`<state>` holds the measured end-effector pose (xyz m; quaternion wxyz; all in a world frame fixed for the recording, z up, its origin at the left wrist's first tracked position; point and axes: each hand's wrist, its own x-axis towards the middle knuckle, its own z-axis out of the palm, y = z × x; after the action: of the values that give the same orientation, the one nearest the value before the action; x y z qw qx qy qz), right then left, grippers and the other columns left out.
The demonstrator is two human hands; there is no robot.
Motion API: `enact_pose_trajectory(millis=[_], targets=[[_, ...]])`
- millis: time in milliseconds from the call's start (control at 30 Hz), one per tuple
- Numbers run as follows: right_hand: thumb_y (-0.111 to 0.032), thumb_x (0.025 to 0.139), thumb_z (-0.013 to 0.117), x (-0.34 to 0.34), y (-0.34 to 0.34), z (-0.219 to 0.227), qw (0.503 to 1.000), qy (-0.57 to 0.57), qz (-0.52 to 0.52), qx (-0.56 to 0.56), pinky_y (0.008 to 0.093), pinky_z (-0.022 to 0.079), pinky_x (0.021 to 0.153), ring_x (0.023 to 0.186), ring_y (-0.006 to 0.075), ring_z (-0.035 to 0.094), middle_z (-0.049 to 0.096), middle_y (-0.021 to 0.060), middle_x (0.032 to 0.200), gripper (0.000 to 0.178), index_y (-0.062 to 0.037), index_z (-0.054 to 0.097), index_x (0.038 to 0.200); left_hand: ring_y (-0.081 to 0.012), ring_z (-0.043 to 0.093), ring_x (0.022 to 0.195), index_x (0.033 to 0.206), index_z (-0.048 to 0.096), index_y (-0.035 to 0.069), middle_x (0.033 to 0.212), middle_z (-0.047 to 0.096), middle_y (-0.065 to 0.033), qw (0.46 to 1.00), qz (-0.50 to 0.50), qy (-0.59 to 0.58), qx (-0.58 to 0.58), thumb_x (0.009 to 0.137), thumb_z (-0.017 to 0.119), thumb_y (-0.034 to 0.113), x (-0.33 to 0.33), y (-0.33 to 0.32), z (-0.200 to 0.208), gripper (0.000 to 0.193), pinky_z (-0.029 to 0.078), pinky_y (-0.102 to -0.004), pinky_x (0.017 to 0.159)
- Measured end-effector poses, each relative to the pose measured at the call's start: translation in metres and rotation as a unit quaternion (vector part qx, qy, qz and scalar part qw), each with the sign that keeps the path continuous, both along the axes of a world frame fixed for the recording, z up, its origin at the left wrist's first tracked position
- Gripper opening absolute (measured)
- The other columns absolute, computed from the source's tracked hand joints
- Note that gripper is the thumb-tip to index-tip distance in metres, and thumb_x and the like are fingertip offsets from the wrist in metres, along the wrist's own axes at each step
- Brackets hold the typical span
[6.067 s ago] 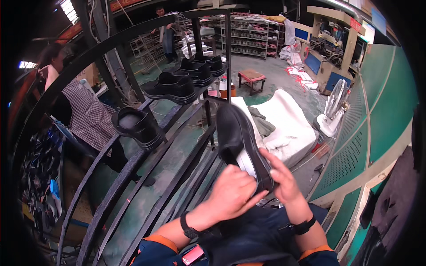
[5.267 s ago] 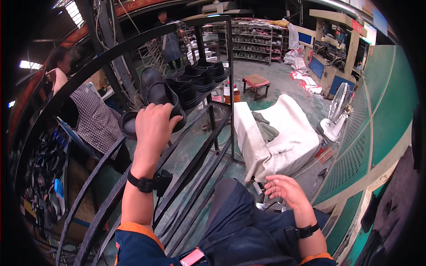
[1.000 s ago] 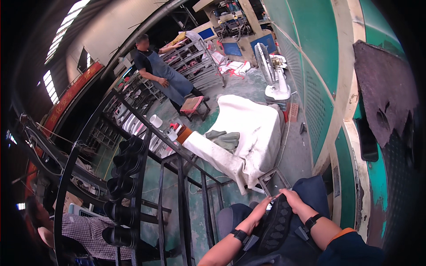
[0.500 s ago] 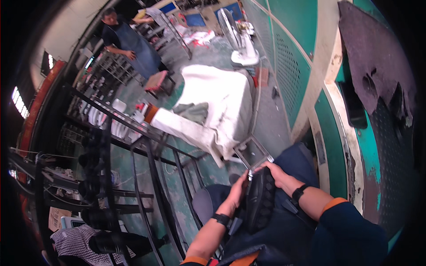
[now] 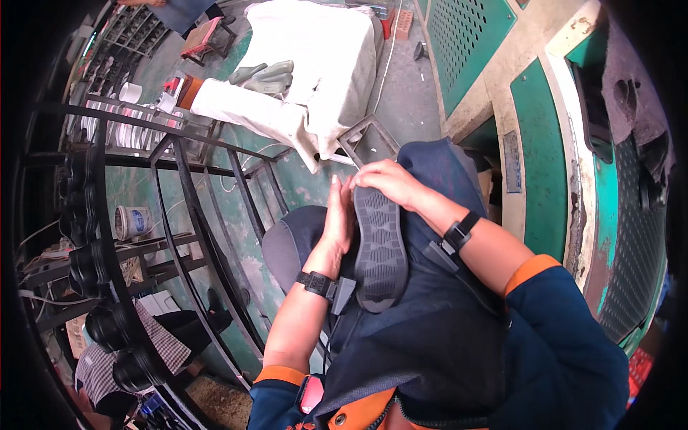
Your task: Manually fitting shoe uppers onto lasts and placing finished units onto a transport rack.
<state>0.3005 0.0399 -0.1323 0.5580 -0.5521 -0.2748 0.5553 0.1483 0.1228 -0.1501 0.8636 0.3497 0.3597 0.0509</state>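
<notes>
A dark shoe (image 5: pixel 380 258) rests on my lap, its grey patterned sole facing up toward me and its upper hidden underneath. Along the shoe's far left side my left hand (image 5: pixel 340 218) is pressed, fingers fairly straight, gripping it together with the other hand. My right hand (image 5: pixel 390 183) curls over the far end of the sole, fingertips meeting those of the left. A dark blue apron (image 5: pixel 423 344) lies under the shoe.
Black metal racks (image 5: pixel 190 186) stand to my left, with several dark shoes (image 5: pixel 89 269) on them. Ahead is a white-draped table (image 5: pixel 315 50) with grey-green gloves (image 5: pixel 266 77). A metal frame (image 5: pixel 369 143) stands before my knees; a green machine (image 5: pixel 541 158) is at right. A person (image 5: pixel 154 3) is partly visible far left.
The view has tilted down. The shoe has turned so its sole faces up to me, and my right hand has moved over its far end. My left hand stays at its side.
</notes>
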Motion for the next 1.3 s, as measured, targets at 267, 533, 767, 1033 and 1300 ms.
enact_pose_trajectory(millis=[267, 533, 767, 1033, 1300], targets=[[-0.024, 0.085, 0.059, -0.02, -0.014, 0.002, 0.988, -0.126, -0.057, 0.068, 0.03, 0.051, 0.074, 0.08, 0.0158, 0.067, 0.073, 0.009, 0.088, 0.029, 0.0008, 0.072, 0.092, -0.0198, 0.065, 0.088, 0.106, 0.064, 0.002, 0.095, 0.067, -0.0083, 0.986, 0.12, -0.008, -0.115, 0.094, 0.057, 0.03, 0.024, -0.005, 0.003, 0.031, 0.054, -0.0315, 0.08], [-0.025, 0.089, 0.059, -0.038, -0.012, 0.043, 0.959, -0.222, -0.076, 0.157, 0.034, 0.053, 0.08, 0.09, 0.0258, 0.071, 0.072, 0.0164, 0.097, 0.029, 0.0015, 0.071, 0.092, -0.0213, 0.064, 0.096, 0.109, 0.064, 0.002, 0.104, 0.067, -0.0091, 0.984, 0.175, -0.024, -0.025, 0.094, 0.05, 0.03, 0.003, -0.016, 0.044, 0.034, 0.052, -0.034, 0.088], [-0.016, 0.09, 0.052, -0.029, -0.003, 0.036, 0.987, -0.085, -0.07, 0.117, 0.0287, 0.052, 0.075, 0.08, 0.0154, 0.069, 0.074, 0.0103, 0.086, 0.03, 0.0058, 0.071, 0.084, -0.0191, 0.063, 0.103, 0.124, 0.059, 0.009, 0.114, 0.065, -0.0072, 0.993, 0.115, 0.004, 0.0, 0.098, 0.049, 0.049, -0.015, -0.028, 0.042, 0.049, 0.052, -0.0342, 0.088], [-0.034, 0.095, 0.043, -0.003, 0.006, 0.04, 0.967, 0.227, -0.112, -0.013, 0.0317, 0.054, 0.061, 0.065, 0.021, 0.065, 0.07, 0.0117, 0.079, 0.047, 0.0028, 0.072, 0.088, -0.0304, 0.064, 0.113, 0.131, 0.055, -0.001, 0.127, 0.063, -0.0177, 0.959, 0.064, -0.039, -0.273, 0.099, 0.051, 0.035, -0.092, -0.083, 0.1, 0.048, 0.049, -0.0446, 0.102], [-0.04, 0.095, 0.045, -0.009, 0.015, 0.029, 0.964, 0.239, -0.092, -0.067, 0.0313, 0.053, 0.062, 0.063, 0.0193, 0.063, 0.068, 0.0105, 0.076, 0.047, -0.0006, 0.071, 0.088, -0.0289, 0.064, 0.113, 0.13, 0.054, 0.0, 0.127, 0.063, -0.0169, 0.964, 0.12, 0.019, -0.235, 0.099, 0.053, 0.031, -0.092, -0.105, 0.14, 0.044, 0.049, -0.0438, 0.102]])
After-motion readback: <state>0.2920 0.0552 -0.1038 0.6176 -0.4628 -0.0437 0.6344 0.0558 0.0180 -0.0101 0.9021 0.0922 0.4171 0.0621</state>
